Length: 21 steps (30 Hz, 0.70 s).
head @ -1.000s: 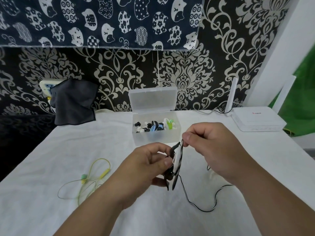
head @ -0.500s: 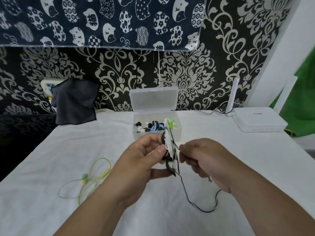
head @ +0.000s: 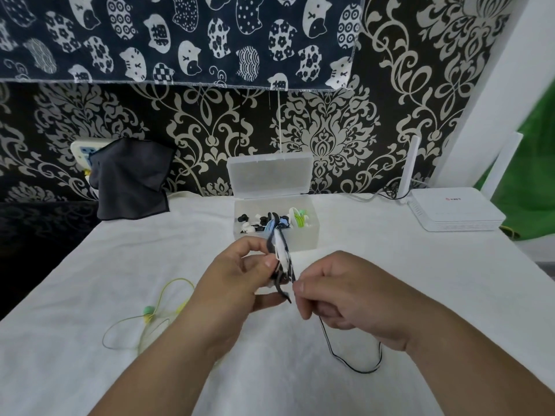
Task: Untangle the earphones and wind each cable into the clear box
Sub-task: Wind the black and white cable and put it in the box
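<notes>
Gripping the winder in your left hand, you pinch the black cable with your right hand beside it; slack loops below that wrist. Tug unevenly and turns could slip off, short of the clear box beyond your knuckles.

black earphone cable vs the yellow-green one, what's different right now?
The black cable is partly wound on a white winder in the left hand, the right hand pinching its free run; the yellow-green cable lies in loose loops, untouched. Black is lifted, tail trailing on the white cloth; yellow-green lies flat, left of the left forearm. Shared: both are outside the clear box.
</notes>
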Each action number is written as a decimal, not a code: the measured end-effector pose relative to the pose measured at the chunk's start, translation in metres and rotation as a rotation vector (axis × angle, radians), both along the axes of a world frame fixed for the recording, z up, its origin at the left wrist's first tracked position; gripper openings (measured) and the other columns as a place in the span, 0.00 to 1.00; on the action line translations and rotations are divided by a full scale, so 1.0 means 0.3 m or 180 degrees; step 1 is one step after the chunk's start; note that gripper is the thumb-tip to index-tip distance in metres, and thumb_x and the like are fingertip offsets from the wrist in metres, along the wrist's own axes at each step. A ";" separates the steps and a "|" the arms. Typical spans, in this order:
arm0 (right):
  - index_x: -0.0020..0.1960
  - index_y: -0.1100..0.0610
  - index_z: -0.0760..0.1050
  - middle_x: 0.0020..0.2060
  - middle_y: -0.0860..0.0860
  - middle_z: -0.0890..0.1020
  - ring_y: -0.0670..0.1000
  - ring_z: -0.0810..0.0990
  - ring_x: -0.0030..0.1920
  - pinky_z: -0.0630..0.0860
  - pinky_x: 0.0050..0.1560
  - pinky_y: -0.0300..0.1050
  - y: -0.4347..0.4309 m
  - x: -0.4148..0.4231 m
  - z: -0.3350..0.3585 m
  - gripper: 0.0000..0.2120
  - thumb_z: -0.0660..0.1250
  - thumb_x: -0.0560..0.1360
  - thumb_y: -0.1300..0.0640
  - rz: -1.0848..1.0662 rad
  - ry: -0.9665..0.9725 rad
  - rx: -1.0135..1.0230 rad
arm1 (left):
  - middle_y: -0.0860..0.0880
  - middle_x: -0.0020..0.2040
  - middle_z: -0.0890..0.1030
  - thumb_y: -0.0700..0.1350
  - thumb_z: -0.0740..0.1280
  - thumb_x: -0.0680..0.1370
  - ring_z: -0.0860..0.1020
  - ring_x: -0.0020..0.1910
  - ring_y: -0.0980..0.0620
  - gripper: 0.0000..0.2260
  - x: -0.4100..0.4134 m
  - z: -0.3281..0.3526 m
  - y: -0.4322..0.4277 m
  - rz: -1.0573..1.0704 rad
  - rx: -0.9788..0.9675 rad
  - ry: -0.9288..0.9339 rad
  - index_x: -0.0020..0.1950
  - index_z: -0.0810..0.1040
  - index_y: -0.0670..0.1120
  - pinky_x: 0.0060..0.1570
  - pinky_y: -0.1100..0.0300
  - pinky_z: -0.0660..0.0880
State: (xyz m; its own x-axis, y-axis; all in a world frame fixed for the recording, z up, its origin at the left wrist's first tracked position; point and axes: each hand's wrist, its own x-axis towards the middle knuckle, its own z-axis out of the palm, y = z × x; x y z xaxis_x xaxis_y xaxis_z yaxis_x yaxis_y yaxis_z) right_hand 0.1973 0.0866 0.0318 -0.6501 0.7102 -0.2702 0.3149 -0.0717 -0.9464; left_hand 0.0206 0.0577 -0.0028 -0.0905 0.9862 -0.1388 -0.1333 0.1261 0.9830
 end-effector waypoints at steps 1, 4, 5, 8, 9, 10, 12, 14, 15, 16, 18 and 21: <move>0.33 0.59 0.79 0.23 0.50 0.63 0.48 0.58 0.25 0.56 0.28 0.41 0.002 0.001 0.006 0.13 0.65 0.75 0.58 -0.0099 0.0162 0.0053 | 0.44 0.37 0.81 0.37 0.65 0.80 0.79 0.37 0.50 0.06 0.002 -0.009 0.001 0.0009 0.0070 0.0347 0.47 0.78 0.46 0.44 0.50 0.82; 0.32 0.58 0.79 0.22 0.51 0.64 0.49 0.58 0.24 0.55 0.26 0.39 0.024 0.022 0.023 0.15 0.65 0.77 0.62 -0.0624 0.0662 0.0150 | 0.42 0.41 0.81 0.36 0.66 0.79 0.81 0.40 0.50 0.10 0.005 -0.021 0.001 -0.0124 0.0134 0.0901 0.44 0.80 0.51 0.45 0.50 0.83; 0.32 0.58 0.78 0.22 0.50 0.64 0.48 0.57 0.24 0.55 0.25 0.38 0.032 0.034 0.028 0.17 0.63 0.79 0.63 -0.0818 0.0761 0.0168 | 0.44 0.41 0.82 0.36 0.66 0.79 0.81 0.41 0.50 0.09 0.006 -0.020 -0.002 -0.0239 0.0101 0.0908 0.46 0.80 0.50 0.46 0.49 0.82; 0.31 0.56 0.77 0.23 0.49 0.63 0.48 0.57 0.26 0.55 0.27 0.39 0.050 0.051 0.030 0.19 0.62 0.79 0.61 -0.1203 0.0702 0.0442 | 0.46 0.41 0.83 0.36 0.65 0.80 0.81 0.41 0.49 0.07 0.019 -0.012 -0.018 -0.0666 0.0040 0.0622 0.48 0.80 0.46 0.46 0.46 0.81; 0.30 0.55 0.77 0.23 0.48 0.63 0.48 0.58 0.26 0.55 0.28 0.39 0.053 0.053 0.023 0.19 0.63 0.80 0.60 -0.1285 0.0614 0.0578 | 0.45 0.41 0.83 0.36 0.66 0.80 0.80 0.41 0.48 0.06 0.027 -0.007 -0.024 -0.0796 0.0050 0.0455 0.49 0.80 0.45 0.44 0.47 0.80; 0.30 0.54 0.78 0.23 0.47 0.63 0.48 0.59 0.26 0.56 0.28 0.40 0.057 0.052 0.014 0.19 0.63 0.80 0.59 -0.1361 0.0521 0.0708 | 0.43 0.43 0.82 0.37 0.67 0.79 0.80 0.41 0.48 0.03 0.035 -0.001 -0.028 -0.0899 0.0061 0.0281 0.50 0.80 0.44 0.42 0.49 0.79; 0.32 0.54 0.78 0.23 0.45 0.64 0.47 0.60 0.26 0.58 0.29 0.41 0.063 0.053 -0.002 0.18 0.63 0.80 0.57 -0.1493 0.0382 0.0891 | 0.41 0.44 0.81 0.38 0.67 0.79 0.79 0.41 0.48 0.05 0.047 0.007 -0.031 -0.0994 0.0025 0.0034 0.54 0.79 0.40 0.40 0.52 0.78; 0.33 0.56 0.77 0.24 0.46 0.65 0.47 0.62 0.26 0.60 0.29 0.42 0.067 0.053 -0.009 0.17 0.63 0.80 0.56 -0.1561 0.0291 0.0994 | 0.41 0.45 0.81 0.37 0.66 0.80 0.79 0.40 0.49 0.06 0.054 0.010 -0.030 -0.1053 -0.0022 -0.0083 0.56 0.78 0.39 0.39 0.53 0.78; 0.34 0.55 0.77 0.24 0.45 0.65 0.47 0.63 0.26 0.61 0.29 0.42 0.068 0.052 -0.011 0.17 0.63 0.80 0.56 -0.1581 0.0238 0.1034 | 0.41 0.45 0.81 0.37 0.66 0.80 0.79 0.39 0.50 0.05 0.054 0.010 -0.029 -0.1080 -0.0024 -0.0129 0.55 0.78 0.39 0.39 0.53 0.78; 0.34 0.55 0.78 0.24 0.45 0.66 0.47 0.64 0.27 0.62 0.30 0.42 0.069 0.049 -0.015 0.17 0.63 0.80 0.55 -0.1602 0.0171 0.1053 | 0.41 0.46 0.81 0.38 0.67 0.79 0.79 0.40 0.49 0.05 0.054 0.011 -0.030 -0.1115 -0.0015 -0.0192 0.55 0.79 0.40 0.39 0.53 0.78; 0.33 0.54 0.78 0.23 0.44 0.67 0.49 0.65 0.28 0.63 0.31 0.44 0.070 0.043 -0.027 0.17 0.64 0.80 0.54 -0.1642 0.0009 0.0956 | 0.40 0.47 0.82 0.41 0.68 0.76 0.79 0.40 0.48 0.07 0.055 0.014 -0.032 -0.1144 -0.0011 -0.0377 0.53 0.81 0.42 0.38 0.54 0.79; 0.29 0.53 0.76 0.24 0.44 0.68 0.50 0.65 0.29 0.61 0.33 0.45 0.068 0.031 -0.051 0.19 0.64 0.79 0.54 -0.1487 -0.0368 0.0624 | 0.38 0.47 0.82 0.42 0.71 0.74 0.79 0.42 0.44 0.10 0.055 0.015 -0.029 -0.0935 0.0079 -0.0601 0.54 0.81 0.42 0.39 0.52 0.80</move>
State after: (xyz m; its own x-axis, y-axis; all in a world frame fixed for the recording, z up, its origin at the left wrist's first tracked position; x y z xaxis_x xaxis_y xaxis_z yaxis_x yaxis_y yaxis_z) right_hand 0.2066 0.1071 0.0165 -0.2255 0.9620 -0.1542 0.3950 -0.0544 -0.9171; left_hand 0.0370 0.0491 0.0017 0.2226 0.9696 -0.1016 -0.2746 0.1624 0.9478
